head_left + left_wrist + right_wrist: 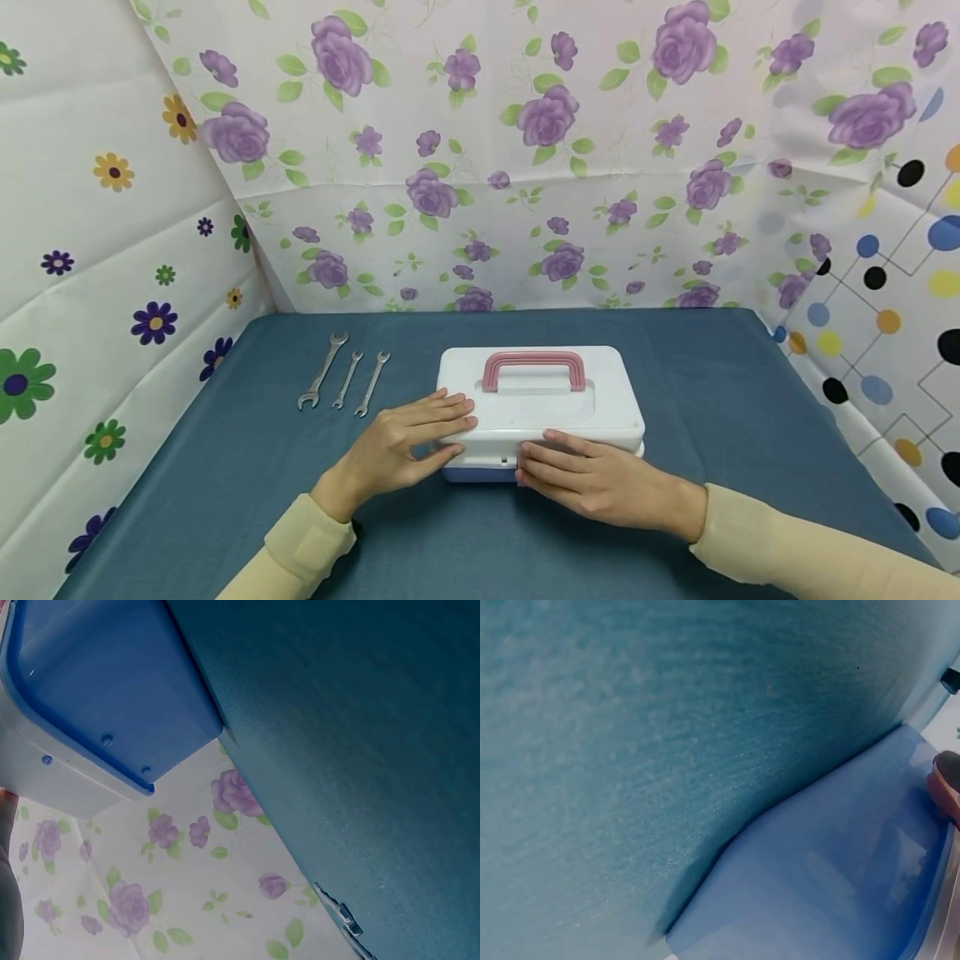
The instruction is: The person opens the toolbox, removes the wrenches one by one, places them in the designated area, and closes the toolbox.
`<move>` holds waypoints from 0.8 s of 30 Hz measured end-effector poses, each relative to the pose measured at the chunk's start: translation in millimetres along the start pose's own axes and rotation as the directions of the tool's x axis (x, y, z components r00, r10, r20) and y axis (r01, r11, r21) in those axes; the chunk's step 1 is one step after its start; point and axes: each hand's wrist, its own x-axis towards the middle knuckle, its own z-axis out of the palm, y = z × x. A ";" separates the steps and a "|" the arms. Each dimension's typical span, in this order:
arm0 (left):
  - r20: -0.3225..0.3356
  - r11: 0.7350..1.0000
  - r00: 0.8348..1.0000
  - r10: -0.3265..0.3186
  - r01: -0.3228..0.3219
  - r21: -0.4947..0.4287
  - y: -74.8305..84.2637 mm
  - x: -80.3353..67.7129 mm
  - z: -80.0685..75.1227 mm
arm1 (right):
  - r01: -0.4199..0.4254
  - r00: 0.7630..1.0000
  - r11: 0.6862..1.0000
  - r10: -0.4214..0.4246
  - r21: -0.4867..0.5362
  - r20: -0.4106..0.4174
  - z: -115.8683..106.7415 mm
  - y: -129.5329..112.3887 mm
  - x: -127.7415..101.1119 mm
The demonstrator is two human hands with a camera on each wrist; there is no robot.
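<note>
A white toolbox (547, 412) with a pink handle (534, 367) and a blue base (105, 675) sits shut on the blue table (712, 400). My left hand (438, 429) lies on the lid's front left corner, fingers straight on top and thumb along the front edge. My right hand (551, 462) rests against the front of the box at its middle, fingers laid over the lid's rim. In the right wrist view, only the blue base (832, 877) and one fingertip (946, 784) show.
Three steel wrenches lie side by side left of the box: a large one (322, 371), a small one (348, 379) and a middle one (372, 383). Flowered sheets wall in the table at the back and left, a dotted sheet at the right.
</note>
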 end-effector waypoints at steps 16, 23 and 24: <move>-0.003 1.000 1.000 0.003 -0.003 0.000 1.1 0.1 -0.5 | -0.052 0.997 0.998 0.053 0.032 -0.052 -0.2 -3.9 8.1; -0.001 1.000 1.000 0.003 -0.003 -0.003 0.9 0.8 -0.1 | -0.062 0.998 0.998 0.063 0.030 -0.022 2.5 -6.3 5.0; -0.002 1.000 1.000 0.005 -0.005 -0.004 0.8 0.9 0.0 | -0.064 0.998 0.998 0.064 0.026 -0.019 3.2 -6.7 4.7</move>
